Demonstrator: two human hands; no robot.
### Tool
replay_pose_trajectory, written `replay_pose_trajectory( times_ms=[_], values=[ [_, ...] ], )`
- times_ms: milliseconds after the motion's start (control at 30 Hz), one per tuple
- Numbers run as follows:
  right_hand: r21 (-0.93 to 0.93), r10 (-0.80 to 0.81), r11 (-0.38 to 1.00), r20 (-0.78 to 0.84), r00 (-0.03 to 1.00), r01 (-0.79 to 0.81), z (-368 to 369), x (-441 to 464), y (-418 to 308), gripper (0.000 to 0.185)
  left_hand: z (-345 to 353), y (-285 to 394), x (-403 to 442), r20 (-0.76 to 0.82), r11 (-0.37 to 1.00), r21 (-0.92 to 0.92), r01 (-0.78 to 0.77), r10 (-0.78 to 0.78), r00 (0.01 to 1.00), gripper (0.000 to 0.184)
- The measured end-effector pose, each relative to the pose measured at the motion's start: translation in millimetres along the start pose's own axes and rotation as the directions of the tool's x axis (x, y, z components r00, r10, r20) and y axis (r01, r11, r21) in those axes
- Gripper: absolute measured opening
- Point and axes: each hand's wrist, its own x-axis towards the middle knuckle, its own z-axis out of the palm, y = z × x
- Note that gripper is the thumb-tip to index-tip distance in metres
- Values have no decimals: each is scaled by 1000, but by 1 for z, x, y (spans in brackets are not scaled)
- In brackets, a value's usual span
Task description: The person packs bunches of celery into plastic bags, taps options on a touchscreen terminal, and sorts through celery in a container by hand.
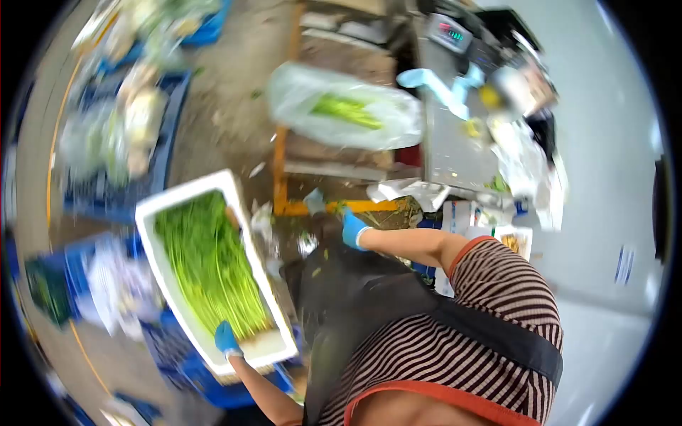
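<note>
My left hand [226, 338], in a blue glove, is at the lower end of long leafy green stalks [217, 273] that look like celery. Its fingers are bent against the stalk ends and appear closed on them. A white foam box [188, 337] holds the stalks, with their leaves toward its far end. My right hand [353, 228], also blue-gloved, hovers over the dark apron [355, 284], apart from the box. Nothing shows in it, and its fingers look loosely extended, though blurred. Beyond it, a clear plastic bag [291, 92] with green stalks inside lies on a low orange-edged stand [280, 174].
A digital scale [450, 33] with a lit display stands on the metal table [444, 135] at the upper right, near plastic bags [522, 160]. Blue crates [174, 135] with bagged vegetables line the left side. Scraps litter the floor [224, 106]. A pale wall [611, 142] bounds the right.
</note>
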Motion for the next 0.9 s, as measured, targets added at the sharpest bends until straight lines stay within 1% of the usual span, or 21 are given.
replay_pose_trajectory(
  times_ms=[33,67,100,133,167,200,233,267,300,333,367,400,433,467,500,533,567,633,733,833,900],
  values=[
    [-359,-127,929,-72,989,93,29,16,-7,27,5,-49,-9,179,918,397,18,-97,979,38],
    [275,-129,922,-445,886,272,26,18,-30,20,38,-188,6,203,756,612,-234,136,970,31],
    [445,-140,848,-338,931,289,18,31,-45,20,29,-146,-57,186,751,629,-201,106,977,31],
    [258,-352,803,-523,777,537,7,41,-57,21,27,-146,-79,273,702,669,-245,74,959,29],
    [116,-466,784,-539,702,610,-1,53,-68,24,32,-153,-103,58,923,385,-10,-13,998,27],
    [128,-278,918,-466,840,375,-10,57,-85,27,36,-144,-126,-167,993,115,39,-20,986,27],
    [174,-168,952,-392,904,252,-26,63,-102,32,29,-124,-130,-175,979,-65,193,-202,964,28],
    [347,-88,910,-369,925,225,-22,67,-110,31,37,-125,-131,-207,960,-52,275,-279,938,32],
    [414,-8,899,-305,952,141,-22,69,-122,30,47,-129,-130,-206,959,-44,279,-281,937,35],
    [348,-53,923,-303,951,162,-2,74,-116,27,42,-111,-125,-168,929,47,367,-355,920,36],
    [281,-90,943,-301,949,179,18,78,-113,31,45,-103,-121,-244,931,114,348,-313,918,34],
    [226,-107,961,-224,969,159,16,79,-128,42,54,-107,-116,-344,945,161,284,-216,914,29],
    [167,-117,976,-148,982,141,1,76,-148,55,65,-119,-103,-373,967,145,210,-143,917,27],
    [103,-121,986,-76,990,129,-4,77,-163,69,64,-111,-91,-310,961,131,246,-196,930,28],
    [115,-145,983,-23,989,146,2,80,-167,77,58,-95,-78,-243,945,163,282,-239,940,32],
    [127,-168,978,28,985,163,9,84,-167,85,84,-118,-60,-343,971,113,209,-159,926,38],
    [140,-190,974,76,979,179,14,89,-169,94,77,-102,-43,-279,954,125,273,-230,932,50],
    [180,-182,971,135,974,156,9,95,-183,84,96,-113,-8,-325,940,152,305,-244,914,62],
    [167,-160,977,187,969,129,-1,105,-196,77,102,-91,15,-283,832,259,490,-420,862,66],
    [173,-115,982,200,973,80,-1,114,-197,73,126,-96,18,-337,820,193,539,-461,821,64],
    [176,-102,982,208,973,66,3,116,-196,68,132,-100,16,-404,872,156,464,-372,836,66]
  ],
)
